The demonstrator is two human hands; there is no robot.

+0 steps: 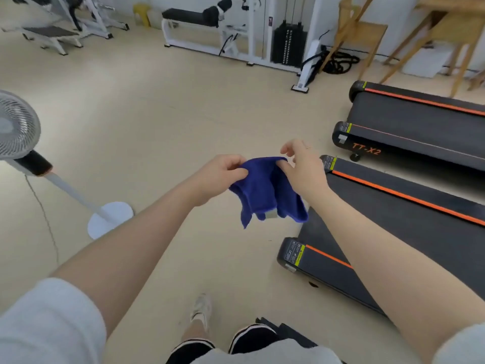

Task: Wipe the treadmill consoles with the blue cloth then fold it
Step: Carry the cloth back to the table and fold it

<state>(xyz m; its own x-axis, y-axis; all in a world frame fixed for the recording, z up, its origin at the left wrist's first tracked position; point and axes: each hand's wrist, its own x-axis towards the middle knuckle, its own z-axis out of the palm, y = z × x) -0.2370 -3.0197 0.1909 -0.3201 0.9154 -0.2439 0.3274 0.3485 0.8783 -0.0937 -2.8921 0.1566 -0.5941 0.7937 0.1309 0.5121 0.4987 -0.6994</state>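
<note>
The blue cloth [265, 190] hangs in the air in front of me, bunched, with a small grey label at its lower edge. My left hand [217, 177] pinches its upper left corner. My right hand [299, 169] holds the upper right part with thumb and lower fingers, while the other fingers are spread above it. Two black treadmills with orange stripes lie on the floor to the right, the near treadmill [393, 222] and the far treadmill [420, 127]. Only their rear decks show; no console is in view.
A white standing fan [18, 127] with a round base [110, 219] and a trailing cord stands at the left. White gym machines [236, 30] line the back wall. Wooden furniture [430, 30] stands at the back right. My foot [200, 311] is on beige floor.
</note>
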